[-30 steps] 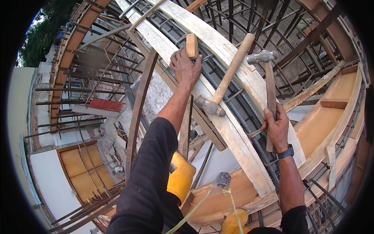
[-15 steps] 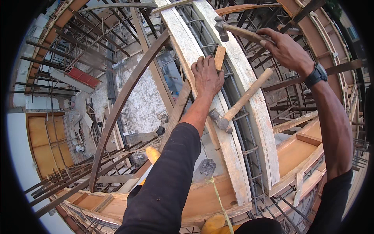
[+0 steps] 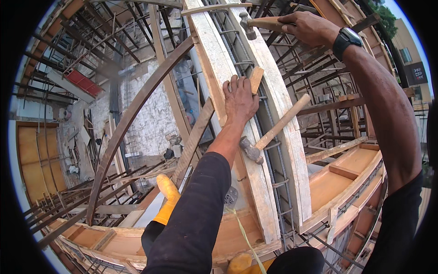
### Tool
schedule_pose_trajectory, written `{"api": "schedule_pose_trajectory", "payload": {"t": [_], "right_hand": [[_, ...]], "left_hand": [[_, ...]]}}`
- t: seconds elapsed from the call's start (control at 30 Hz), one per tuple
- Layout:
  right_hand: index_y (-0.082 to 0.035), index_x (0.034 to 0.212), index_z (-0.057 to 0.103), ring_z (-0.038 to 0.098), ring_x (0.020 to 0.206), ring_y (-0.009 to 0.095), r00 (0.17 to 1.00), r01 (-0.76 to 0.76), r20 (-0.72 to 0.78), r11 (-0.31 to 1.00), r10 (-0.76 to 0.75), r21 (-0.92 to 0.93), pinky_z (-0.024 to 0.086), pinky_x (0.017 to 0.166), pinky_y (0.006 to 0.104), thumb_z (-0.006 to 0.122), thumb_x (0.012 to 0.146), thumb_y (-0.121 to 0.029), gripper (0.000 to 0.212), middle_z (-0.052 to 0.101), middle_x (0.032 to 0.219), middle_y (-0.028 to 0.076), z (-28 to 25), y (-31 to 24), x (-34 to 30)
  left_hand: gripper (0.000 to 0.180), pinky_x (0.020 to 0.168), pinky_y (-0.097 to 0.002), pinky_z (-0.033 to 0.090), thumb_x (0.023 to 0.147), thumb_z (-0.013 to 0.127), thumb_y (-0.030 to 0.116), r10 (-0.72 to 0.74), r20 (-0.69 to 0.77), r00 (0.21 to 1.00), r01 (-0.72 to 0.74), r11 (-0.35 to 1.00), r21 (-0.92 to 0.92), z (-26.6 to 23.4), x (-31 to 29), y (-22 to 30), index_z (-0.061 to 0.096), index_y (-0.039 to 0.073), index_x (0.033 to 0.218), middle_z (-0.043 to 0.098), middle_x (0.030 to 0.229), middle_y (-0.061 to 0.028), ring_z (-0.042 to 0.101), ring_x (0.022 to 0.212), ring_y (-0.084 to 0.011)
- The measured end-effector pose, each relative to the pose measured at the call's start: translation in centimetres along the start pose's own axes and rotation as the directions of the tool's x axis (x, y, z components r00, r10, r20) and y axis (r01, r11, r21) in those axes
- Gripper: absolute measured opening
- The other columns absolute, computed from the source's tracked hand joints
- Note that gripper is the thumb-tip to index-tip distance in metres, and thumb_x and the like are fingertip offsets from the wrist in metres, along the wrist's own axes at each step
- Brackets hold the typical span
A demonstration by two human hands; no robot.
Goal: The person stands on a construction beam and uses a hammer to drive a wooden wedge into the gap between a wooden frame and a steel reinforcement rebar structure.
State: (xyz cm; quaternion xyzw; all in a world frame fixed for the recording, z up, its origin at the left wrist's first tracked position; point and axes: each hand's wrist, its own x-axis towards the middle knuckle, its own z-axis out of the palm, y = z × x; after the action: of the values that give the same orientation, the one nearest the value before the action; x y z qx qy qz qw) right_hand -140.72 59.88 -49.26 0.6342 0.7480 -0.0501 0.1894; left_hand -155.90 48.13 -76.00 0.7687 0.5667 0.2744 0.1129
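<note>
My right hand [image 3: 312, 29] is wrapped round the wooden handle of a hammer [image 3: 269, 23], held up with its metal head above the right board of a long beam form [image 3: 295, 171]. Over the form's left board [image 3: 207, 50] lies my left hand [image 3: 240, 98], its fingers bent at the board and against a small wooden block [image 3: 257, 78]. The block sticks out past my hand over the gap, tilted; its lower end is hidden. Nearer me, a second hammer [image 3: 282, 122] rests across the form, head on the left board and handle on the right one.
Steel reinforcing bars [image 3: 279, 185] run between the two boards. A dark curved timber [image 3: 137, 114] spans the left. Wooden and steel props stand far below around a rubble-strewn floor [image 3: 146, 109]. My yellow boot [image 3: 169, 198] is at lower left, near a plywood trough [image 3: 232, 233].
My right hand has risen with the hammer, farther up and slightly left. My left hand stays at the block. The whole view has shifted a little.
</note>
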Motion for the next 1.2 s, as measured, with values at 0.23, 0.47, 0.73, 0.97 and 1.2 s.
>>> {"api": "schedule_pose_trajectory", "payload": {"t": [0.23,0.47,0.73,0.97,1.2], "right_hand": [[-0.014,0.138,0.064,0.072,0.104,0.030,0.986,0.155,0.083,0.969,-0.142,-0.190,0.055,0.095,0.0433,0.056,0.103,-0.030,0.039,0.074,0.115,0.017,1.8,-2.3,-1.6],[-0.012,0.144,0.059,0.071,0.106,0.033,0.931,0.215,-0.328,0.968,-0.162,0.132,0.054,0.098,0.0441,0.053,0.105,-0.029,0.042,0.073,0.118,0.019,2.8,-0.5,-1.2],[-0.008,0.137,0.065,0.073,0.094,0.031,0.949,0.236,-0.237,0.966,-0.208,0.100,0.057,0.089,0.0431,0.054,0.103,-0.027,0.040,0.075,0.107,0.018,5.8,0.6,-3.9],[-0.005,0.142,0.057,0.070,0.104,0.036,0.768,0.377,-0.626,0.884,-0.132,0.276,0.055,0.092,0.0439,0.053,0.106,-0.027,0.043,0.069,0.119,0.025,3.9,0.3,-1.7],[-0.015,0.140,0.064,0.073,0.103,0.024,0.954,0.282,0.176,0.921,-0.241,-0.268,0.058,0.093,0.0389,0.057,0.103,-0.029,0.040,0.073,0.121,0.013,0.8,-6.7,-0.6]], "left_hand": [[0.061,0.115,-0.0508,0.022,0.080,0.070,0.030,0.020,0.006,1.000,-0.020,1.000,-0.004,-0.3,0.0,-0.4,0.054,0.000,0.131,0.056,0.134,-0.0134,0.039,0.138,-0.0342],[0.060,0.114,-0.0518,0.022,0.081,0.070,0.031,0.041,-0.019,0.999,-0.040,0.999,0.033,0.0,-0.2,-0.6,0.055,0.001,0.130,0.059,0.132,-0.0146,0.040,0.138,-0.0355],[0.057,0.114,-0.0515,0.022,0.082,0.071,0.030,0.026,0.003,1.000,-0.026,0.999,0.027,-0.3,-0.4,-1.0,0.055,0.001,0.128,0.059,0.130,-0.0153,0.040,0.138,-0.0367],[0.053,0.114,-0.0524,0.026,0.081,0.073,0.035,-0.010,-0.133,0.991,0.001,0.998,-0.067,-0.2,-0.2,-0.1,0.059,-0.003,0.116,0.051,0.137,-0.0223,0.040,0.136,-0.0377],[0.053,0.116,-0.0523,0.023,0.082,0.072,0.037,-0.034,-0.061,0.998,0.030,0.997,-0.068,0.0,-0.3,-0.7,0.059,-0.002,0.116,0.053,0.131,-0.0173,0.041,0.132,-0.0355]]}}
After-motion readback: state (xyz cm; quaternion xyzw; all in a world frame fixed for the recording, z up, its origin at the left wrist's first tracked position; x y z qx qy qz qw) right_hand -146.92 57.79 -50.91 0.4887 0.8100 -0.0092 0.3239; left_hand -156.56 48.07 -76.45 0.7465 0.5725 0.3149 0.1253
